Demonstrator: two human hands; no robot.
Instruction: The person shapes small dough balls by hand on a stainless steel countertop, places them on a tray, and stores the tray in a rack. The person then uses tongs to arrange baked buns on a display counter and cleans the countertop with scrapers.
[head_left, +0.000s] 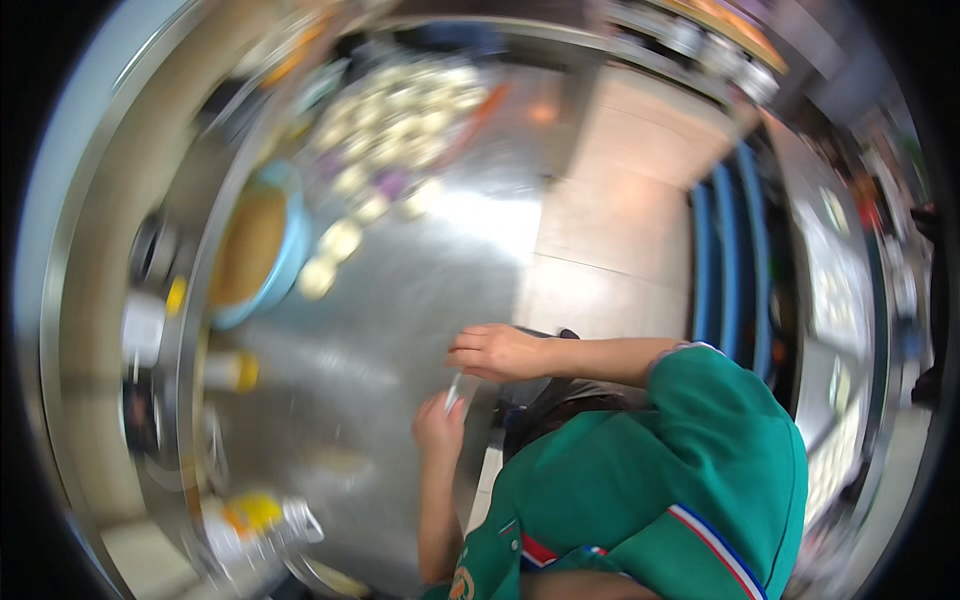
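Observation:
My left hand is closed at the near edge of the steel table, its forearm rising from below. A slim whitish thing sticks up out of it; motion blur hides its kind. The upper end of this thing meets the fingers of my right hand, which are bent together around it as far as the blur shows. Farther along the table lie many round, pale dough pieces in a cluster, with a few purple ones among them. Two pale pieces sit closer to me.
A light blue basin with tan contents stands at the table's left side. Yellow-capped containers and a clear plastic bottle with a yellow label line that side. Blue-edged shelving stands right, across the tiled floor.

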